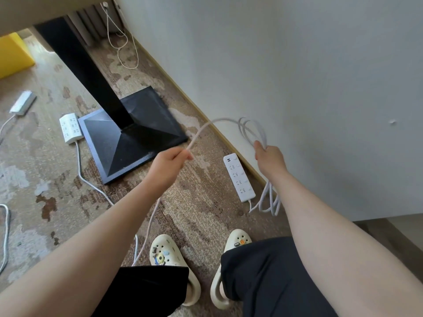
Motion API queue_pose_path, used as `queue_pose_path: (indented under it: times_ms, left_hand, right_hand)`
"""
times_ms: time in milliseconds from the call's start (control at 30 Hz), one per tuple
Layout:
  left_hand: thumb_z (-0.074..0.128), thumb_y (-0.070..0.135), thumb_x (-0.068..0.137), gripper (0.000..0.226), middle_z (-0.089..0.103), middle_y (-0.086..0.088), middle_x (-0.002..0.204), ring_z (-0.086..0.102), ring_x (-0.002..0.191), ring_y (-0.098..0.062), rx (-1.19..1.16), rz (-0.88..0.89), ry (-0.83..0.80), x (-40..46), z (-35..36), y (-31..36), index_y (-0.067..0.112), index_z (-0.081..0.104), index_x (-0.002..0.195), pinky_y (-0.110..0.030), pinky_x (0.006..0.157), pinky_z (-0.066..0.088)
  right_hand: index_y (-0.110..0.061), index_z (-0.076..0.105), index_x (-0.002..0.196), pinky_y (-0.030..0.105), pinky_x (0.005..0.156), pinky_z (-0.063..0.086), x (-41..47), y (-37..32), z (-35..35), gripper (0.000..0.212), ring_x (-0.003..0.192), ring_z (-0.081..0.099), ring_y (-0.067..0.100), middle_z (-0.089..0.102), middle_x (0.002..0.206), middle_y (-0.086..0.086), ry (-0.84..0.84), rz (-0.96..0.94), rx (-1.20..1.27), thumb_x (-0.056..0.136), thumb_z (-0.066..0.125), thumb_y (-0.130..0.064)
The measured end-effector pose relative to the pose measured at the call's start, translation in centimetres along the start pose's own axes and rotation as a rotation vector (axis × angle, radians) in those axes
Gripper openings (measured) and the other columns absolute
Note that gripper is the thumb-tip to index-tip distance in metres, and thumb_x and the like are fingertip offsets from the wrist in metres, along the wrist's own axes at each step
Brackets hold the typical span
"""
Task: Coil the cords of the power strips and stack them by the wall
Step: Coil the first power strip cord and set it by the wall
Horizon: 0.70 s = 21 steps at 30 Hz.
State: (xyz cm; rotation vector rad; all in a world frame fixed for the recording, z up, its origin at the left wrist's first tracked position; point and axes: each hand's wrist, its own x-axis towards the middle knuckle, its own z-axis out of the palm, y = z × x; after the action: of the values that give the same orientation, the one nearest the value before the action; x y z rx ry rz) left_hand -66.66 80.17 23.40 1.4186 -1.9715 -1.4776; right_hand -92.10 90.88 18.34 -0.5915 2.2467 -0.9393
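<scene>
A long white power strip [239, 176] lies on the carpet beside the wall's skirting. Its white cord [250, 128] rises in several loops gathered in my right hand [269, 156], with more loops hanging below the hand near the strip's end. My left hand [170, 162] pinches a free length of the same cord, which arcs across to the loops and trails down behind my left forearm to the floor. A squarer white power strip [69, 127] lies by the table base, its cord snaking toward me. A third strip [23, 103] lies further left.
A black table leg with a square pyramid base [132, 133] stands left of my hands. The white wall [297, 76] runs along the right. A yellow box [13, 53] sits far left. Another thin cable [124, 46] hangs near a radiator. My feet in cream clogs [170, 255] are below.
</scene>
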Motion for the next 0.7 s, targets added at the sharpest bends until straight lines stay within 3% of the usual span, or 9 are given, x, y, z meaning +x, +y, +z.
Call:
queue_pose_path:
  times_ms: [100, 200, 333, 400, 600, 700]
  left_hand:
    - [0.053, 0.03, 0.095, 0.023, 0.051, 0.013, 0.056, 0.036, 0.042, 0.0, -0.036, 0.087, -0.025, 0.9, 2.2, 3.4, 0.024, 0.072, 0.082, -0.013, 0.039, 0.031]
    - [0.049, 0.026, 0.099, 0.025, 0.058, 0.002, 0.062, 0.034, 0.038, -0.002, 0.175, 0.018, -0.103, 0.7, 4.1, 2.6, 0.014, 0.069, 0.091, -0.019, 0.04, 0.033]
    - [0.045, 0.031, 0.1, 0.031, 0.064, -0.001, 0.065, 0.037, 0.032, 0.0, 0.322, 0.031, -0.135, 0.2, 7.1, 1.4, 0.016, 0.069, 0.086, -0.022, 0.041, 0.037]
    - [0.045, 0.031, 0.101, 0.031, 0.066, 0.001, 0.07, 0.042, 0.037, -0.001, 0.327, 0.031, -0.169, 0.1, 8.5, 1.5, 0.017, 0.069, 0.087, -0.025, 0.047, 0.042]
    - [0.045, 0.029, 0.101, 0.033, 0.071, -0.01, 0.091, 0.066, 0.078, -0.024, 0.337, 0.056, -0.25, 0.1, 10.3, 2.4, 0.009, 0.071, 0.103, -0.042, 0.075, 0.052]
    - [0.046, 0.029, 0.101, 0.031, 0.062, -0.004, 0.069, 0.052, 0.054, -0.016, 0.363, 0.091, -0.232, 0.1, 10.5, 2.7, 0.01, 0.07, 0.102, -0.034, 0.054, 0.043]
  right_hand:
    - [-0.016, 0.055, 0.076, 0.029, 0.054, 0.037, -0.7, -0.9, 0.7, 0.044, 0.058, 0.048, 0.018, 0.051, 0.068, 0.003, -0.039, 0.017, 0.092, 0.097, 0.044, -0.053]
    - [-0.013, 0.058, 0.084, 0.026, 0.051, 0.038, -1.4, -1.0, 0.6, 0.054, 0.05, 0.043, 0.013, 0.046, 0.062, -0.002, -0.137, 0.072, 0.198, 0.091, 0.048, -0.066]
    - [-0.01, 0.064, 0.097, 0.025, 0.048, 0.033, -1.7, -1.2, 0.7, 0.065, 0.045, 0.035, 0.009, 0.04, 0.056, -0.006, -0.266, 0.022, 0.276, 0.084, 0.055, -0.073]
    - [-0.007, 0.065, 0.096, 0.024, 0.046, 0.03, -1.9, -1.6, 0.9, 0.062, 0.047, 0.032, 0.01, 0.04, 0.059, -0.004, -0.309, -0.003, 0.311, 0.083, 0.061, -0.068]
    - [-0.013, 0.065, 0.078, 0.023, 0.041, 0.029, -1.8, -1.3, 1.2, 0.031, 0.042, 0.033, 0.01, 0.042, 0.052, -0.005, -0.386, -0.063, 0.322, 0.081, 0.077, -0.041]
    - [-0.012, 0.068, 0.073, 0.022, 0.04, 0.031, -1.6, -1.2, 1.3, 0.023, 0.041, 0.036, 0.01, 0.045, 0.05, -0.006, -0.371, -0.077, 0.303, 0.082, 0.077, -0.031]
